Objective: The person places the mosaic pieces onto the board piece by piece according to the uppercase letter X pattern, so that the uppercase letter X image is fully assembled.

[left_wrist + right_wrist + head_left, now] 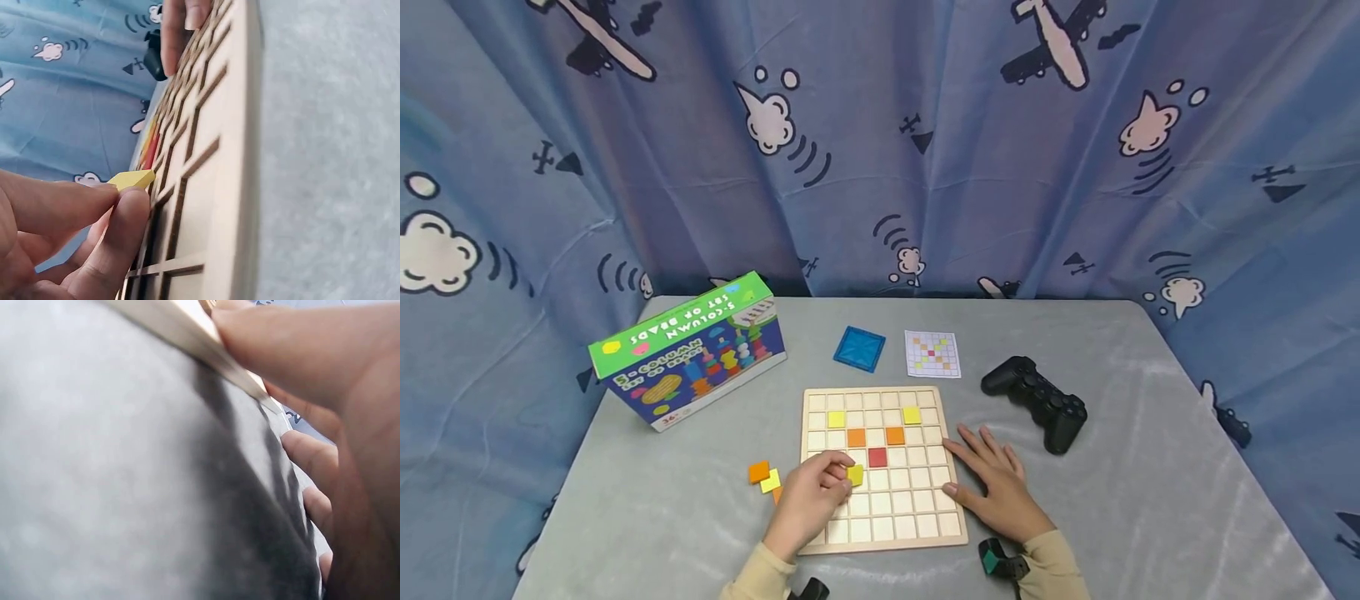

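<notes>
Overhead, a grey table (1150, 467) stands before a blue curtain (925, 150) printed with planes and clouds. Largest on it is the green-topped bead-set box (692, 350), lying at the far left. Near the middle sits the wooden grid board (880, 508), bearing two yellow tiles, two orange ones and one red in its upper rows. A black game controller (1037, 402) lies to the right of the board, well apart from the box. Beyond the board are a blue square tile (859, 347) and, just beside it, a pattern card (932, 353).

On the board's right edge rests the right hand (996, 487), fingers straight and slightly spread, palm down; the right wrist view is blurred and seems to show the thumb pressing the wooden rim. Over the board's left part, the left hand (808, 500) pinches a yellow tile (855, 474) between thumb and forefinger, just above a cell left of the red one. Left of the board, touching one another, lie the loose tiles (764, 477), orange and yellow.
</notes>
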The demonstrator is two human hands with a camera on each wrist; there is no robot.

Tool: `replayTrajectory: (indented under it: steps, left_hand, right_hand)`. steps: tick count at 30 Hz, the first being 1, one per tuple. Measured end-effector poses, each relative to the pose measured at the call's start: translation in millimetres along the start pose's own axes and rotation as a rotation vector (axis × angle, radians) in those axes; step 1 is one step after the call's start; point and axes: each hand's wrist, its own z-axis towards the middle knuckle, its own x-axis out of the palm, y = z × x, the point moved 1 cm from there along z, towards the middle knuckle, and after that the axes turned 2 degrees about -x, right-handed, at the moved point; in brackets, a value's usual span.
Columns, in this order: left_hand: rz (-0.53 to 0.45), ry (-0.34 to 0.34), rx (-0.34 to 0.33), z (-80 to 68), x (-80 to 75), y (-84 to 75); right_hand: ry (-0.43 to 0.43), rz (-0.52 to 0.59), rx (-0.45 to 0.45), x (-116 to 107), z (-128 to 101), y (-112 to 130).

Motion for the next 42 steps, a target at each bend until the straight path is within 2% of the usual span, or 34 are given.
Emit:
replayTrajectory:
  steps: [5,14,20,33,42]
  left_hand:
    - [0.037,0.008,0.015,1.1,2.1,0.9]
    - [0.188,-0.003,0.063,0.9,5.8,-5.2]
    - [0.27,-0.039,0.09,-0.5,10.7,-7.7]
    - [0.377,-0.089,0.134,-1.0,16.3,-5.8]
    - [0.411,-0.089,0.153,-1.3,17.1,-5.7]
  right_hand:
    - [-0.006,-0.013,-0.005,-1,0,0]
    - [0.0,-0.018,0.006,0,0,-1]
    - [0.007,-0.01,0.007,1,0,-2]
    - [-0.001,-0.021,0.009,0,2,-1]
    - [0.001,-0.017,0.006,-1,1,0]
